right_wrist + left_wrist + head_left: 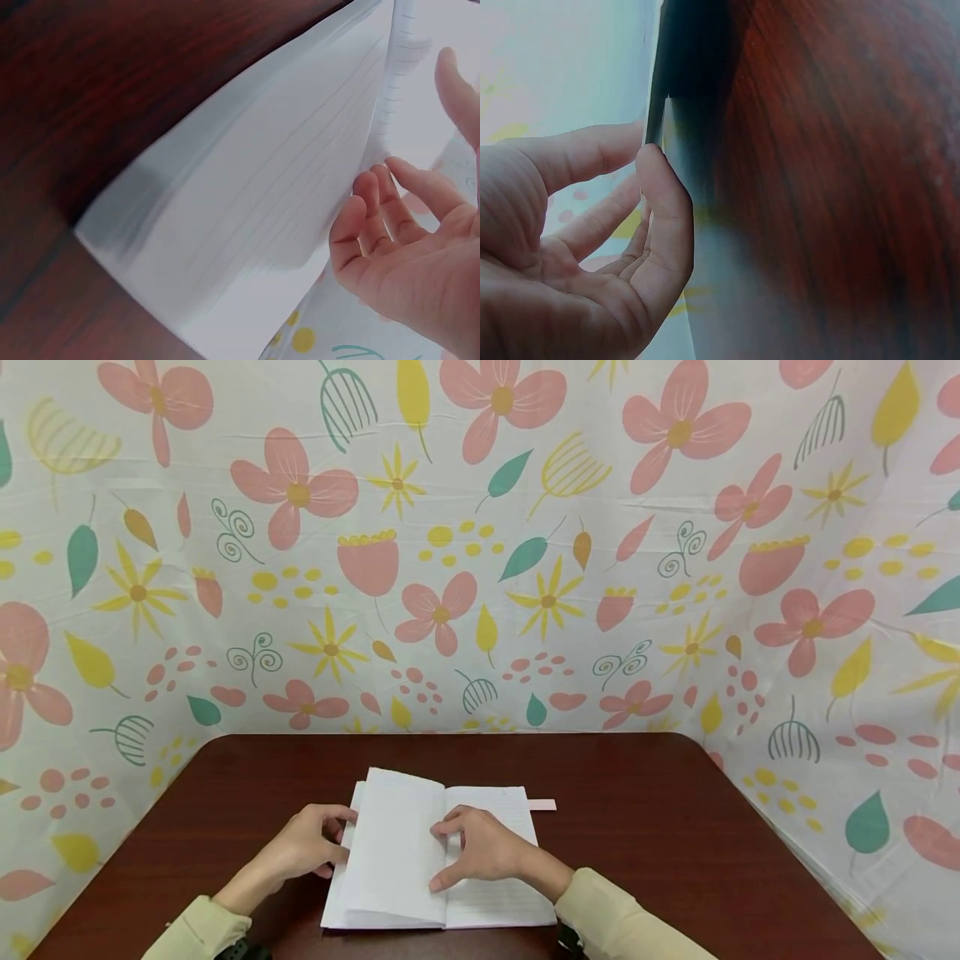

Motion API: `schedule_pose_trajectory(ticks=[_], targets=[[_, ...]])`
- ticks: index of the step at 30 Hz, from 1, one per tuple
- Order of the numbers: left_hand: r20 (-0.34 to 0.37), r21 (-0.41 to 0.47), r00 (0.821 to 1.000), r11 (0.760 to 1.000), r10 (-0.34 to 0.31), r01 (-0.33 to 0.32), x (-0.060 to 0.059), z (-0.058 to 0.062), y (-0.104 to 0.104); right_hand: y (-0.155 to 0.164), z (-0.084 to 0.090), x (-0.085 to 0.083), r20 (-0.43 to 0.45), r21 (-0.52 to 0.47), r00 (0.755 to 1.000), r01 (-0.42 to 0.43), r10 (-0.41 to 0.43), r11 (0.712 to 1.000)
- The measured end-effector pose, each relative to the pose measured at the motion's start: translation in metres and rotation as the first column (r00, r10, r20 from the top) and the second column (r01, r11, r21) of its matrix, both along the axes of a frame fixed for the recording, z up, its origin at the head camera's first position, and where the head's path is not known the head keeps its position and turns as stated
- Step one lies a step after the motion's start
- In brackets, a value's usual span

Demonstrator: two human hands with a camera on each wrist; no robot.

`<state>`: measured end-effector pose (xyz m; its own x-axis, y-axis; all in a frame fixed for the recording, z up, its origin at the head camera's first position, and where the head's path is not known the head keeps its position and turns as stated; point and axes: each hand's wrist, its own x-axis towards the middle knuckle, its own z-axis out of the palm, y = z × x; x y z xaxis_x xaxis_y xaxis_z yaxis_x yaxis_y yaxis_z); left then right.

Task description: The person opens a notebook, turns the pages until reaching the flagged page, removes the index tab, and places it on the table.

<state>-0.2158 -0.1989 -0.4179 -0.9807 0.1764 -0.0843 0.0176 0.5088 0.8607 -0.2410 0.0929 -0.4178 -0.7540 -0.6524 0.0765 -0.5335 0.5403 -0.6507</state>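
An open lined notebook (397, 860) lies on the dark red-brown table (645, 827), near its front edge. My left hand (309, 847) is at the book's left edge, where thumb and fingers curl round the edge of the left pages (655, 112). My right hand (480, 853) rests on the open pages beside the spine, with bent fingers touching the paper. In the right wrist view a sheaf of lined pages (247, 195) stands lifted off the table, and the fingertips (375, 180) of my right hand (405, 247) are at its edge.
A pale pink strip (542, 804) sticks out from under the notebook's far right corner. Flower-patterned cloth (480, 568) walls in the table at the back and on both sides. Bare tabletop lies left, right and behind the book.
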Motion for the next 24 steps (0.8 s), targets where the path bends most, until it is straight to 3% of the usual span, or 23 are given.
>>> schedule_pose_trajectory(ticks=[6,17,24], targets=[[0.011,0.005,1.0,1.0,0.005,-0.005,-0.0016,-0.0011,0.0003,-0.0002,-0.0007,-0.001,-0.016,0.007,1.0,-0.005,0.005,1.0],[0.068,0.047,0.995,0.996,0.073,-0.076,-0.0009,-0.0005,0.003,0.0001,-0.0002,-0.0007,-0.026,0.017,0.999,-0.021,0.022,1.0],[0.025,0.02,0.999,0.999,0.047,-0.048,-0.0002,-0.0013,0.0021,0.0003,-0.0006,-0.0011,-0.026,0.018,0.999,-0.028,0.028,0.999]])
